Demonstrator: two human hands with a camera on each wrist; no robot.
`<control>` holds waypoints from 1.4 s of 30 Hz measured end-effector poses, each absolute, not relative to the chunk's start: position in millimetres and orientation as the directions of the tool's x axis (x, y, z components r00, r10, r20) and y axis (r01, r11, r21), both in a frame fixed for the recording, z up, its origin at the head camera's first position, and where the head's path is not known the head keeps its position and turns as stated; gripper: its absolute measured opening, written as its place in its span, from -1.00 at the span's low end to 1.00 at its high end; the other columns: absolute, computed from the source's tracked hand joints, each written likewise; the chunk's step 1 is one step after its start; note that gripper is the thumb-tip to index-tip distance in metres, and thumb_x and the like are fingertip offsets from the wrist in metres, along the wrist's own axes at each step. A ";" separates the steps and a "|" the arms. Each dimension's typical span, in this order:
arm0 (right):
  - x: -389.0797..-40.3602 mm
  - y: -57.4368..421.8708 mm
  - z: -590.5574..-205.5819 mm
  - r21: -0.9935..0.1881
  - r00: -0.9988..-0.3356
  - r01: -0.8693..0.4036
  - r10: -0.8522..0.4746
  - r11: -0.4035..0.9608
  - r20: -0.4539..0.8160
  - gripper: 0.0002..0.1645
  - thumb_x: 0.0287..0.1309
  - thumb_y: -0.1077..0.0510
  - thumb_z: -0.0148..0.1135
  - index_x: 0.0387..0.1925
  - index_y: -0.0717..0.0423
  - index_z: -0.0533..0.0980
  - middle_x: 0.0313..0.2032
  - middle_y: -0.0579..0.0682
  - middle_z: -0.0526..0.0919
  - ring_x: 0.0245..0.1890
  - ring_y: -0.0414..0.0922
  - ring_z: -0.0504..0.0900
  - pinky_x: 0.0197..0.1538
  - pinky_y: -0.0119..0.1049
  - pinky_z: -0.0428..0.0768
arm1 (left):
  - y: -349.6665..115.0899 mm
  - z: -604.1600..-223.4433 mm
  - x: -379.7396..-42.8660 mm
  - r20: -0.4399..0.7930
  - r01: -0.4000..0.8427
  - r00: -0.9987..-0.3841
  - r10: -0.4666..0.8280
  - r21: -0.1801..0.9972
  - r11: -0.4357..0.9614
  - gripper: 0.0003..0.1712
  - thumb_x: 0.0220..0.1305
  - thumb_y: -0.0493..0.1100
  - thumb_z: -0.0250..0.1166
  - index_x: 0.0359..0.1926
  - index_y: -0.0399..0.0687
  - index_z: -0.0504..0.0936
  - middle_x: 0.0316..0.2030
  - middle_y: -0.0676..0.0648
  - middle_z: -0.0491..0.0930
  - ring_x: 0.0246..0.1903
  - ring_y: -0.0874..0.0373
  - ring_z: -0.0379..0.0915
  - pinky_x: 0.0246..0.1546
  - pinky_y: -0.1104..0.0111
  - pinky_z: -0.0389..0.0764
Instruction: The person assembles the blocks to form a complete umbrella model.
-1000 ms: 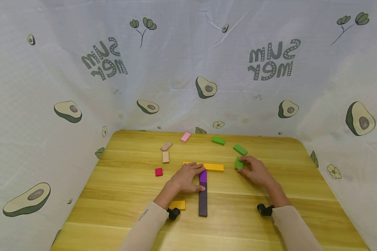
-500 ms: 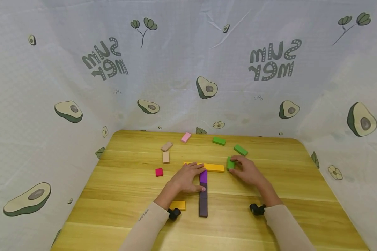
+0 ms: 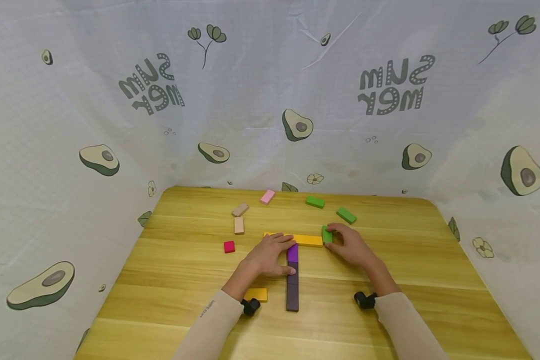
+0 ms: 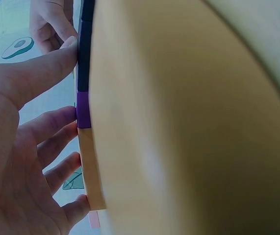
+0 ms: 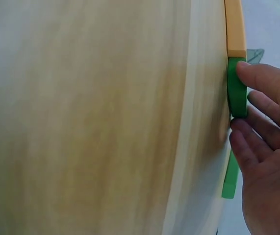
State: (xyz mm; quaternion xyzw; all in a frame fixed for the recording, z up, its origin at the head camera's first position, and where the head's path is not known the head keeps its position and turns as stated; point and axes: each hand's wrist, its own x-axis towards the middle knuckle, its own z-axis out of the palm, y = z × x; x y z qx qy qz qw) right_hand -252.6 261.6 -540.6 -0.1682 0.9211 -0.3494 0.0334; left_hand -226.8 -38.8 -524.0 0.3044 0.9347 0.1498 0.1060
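Note:
My left hand (image 3: 266, 255) rests on the row of blocks with fingers spread. Its thumb presses a dark block (image 4: 85, 58); the fingertips lie along the purple block (image 4: 83, 110) and the yellow block row (image 3: 308, 240). This yellow row runs across the top of a column made of the purple block and dark blocks (image 3: 292, 297), like a T. With my right hand (image 3: 352, 246) I pinch a green block (image 5: 237, 88) between thumb and fingers. In the right wrist view, its end meets the yellow row's right end. Part of the yellow row hides under my left fingers.
Two more green blocks (image 3: 315, 202) lie behind on the right. Farther left are a pink block (image 3: 267, 197), two tan blocks (image 3: 239, 225) and a small red block (image 3: 229, 247). A separate yellow block (image 3: 258, 295) sits beside my left wrist. Printed cloth (image 3: 252, 100) surrounds the wooden table (image 3: 342, 330).
My right hand has slid the green block leftward, from apart to the right end of the yellow row. My left hand has stayed in place on the blocks.

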 end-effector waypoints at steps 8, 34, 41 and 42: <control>-252.4 262.2 -541.3 -0.651 -0.937 -0.301 -0.342 0.697 0.066 -0.46 0.37 0.16 0.33 0.30 0.25 0.48 0.40 0.30 0.42 0.43 0.31 0.36 0.42 0.27 0.38 | -38.5 -524.0 -227.0 -0.107 0.528 -0.796 0.596 0.358 0.770 -0.05 0.23 0.34 0.39 0.56 0.20 0.32 0.58 0.13 0.19 0.61 0.05 0.00 0.62 0.00 0.01; -254.7 264.4 -537.0 -0.625 -0.928 -0.337 -0.359 0.704 0.097 -0.45 0.34 0.14 0.36 0.28 0.28 0.48 0.38 0.35 0.42 0.40 0.34 0.37 0.42 0.29 0.38 | -38.1 -522.1 -227.6 -0.098 0.533 -0.797 0.596 0.352 0.769 -0.06 0.24 0.32 0.39 0.55 0.18 0.32 0.58 0.11 0.21 0.61 0.03 0.00 0.61 -0.06 0.03; -262.2 273.7 -527.1 -0.632 -0.953 -0.286 -0.279 0.720 0.114 -0.43 0.43 0.09 0.27 0.32 0.32 0.45 0.34 0.36 0.47 0.31 0.36 0.47 0.32 0.29 0.49 | -38.9 -523.5 -225.9 -0.100 0.531 -0.796 0.597 0.356 0.769 -0.06 0.23 0.32 0.40 0.55 0.18 0.33 0.57 0.10 0.21 0.60 0.02 0.01 0.61 -0.07 0.03; -264.1 275.7 -525.6 -0.626 -0.959 -0.271 -0.257 0.731 0.116 -0.43 0.44 0.08 0.25 0.32 0.33 0.44 0.33 0.37 0.47 0.31 0.37 0.46 0.32 0.30 0.48 | -39.1 -523.9 -225.9 -0.101 0.531 -0.796 0.597 0.358 0.768 -0.06 0.23 0.33 0.40 0.55 0.18 0.33 0.57 0.10 0.21 0.60 0.02 0.01 0.61 -0.07 0.03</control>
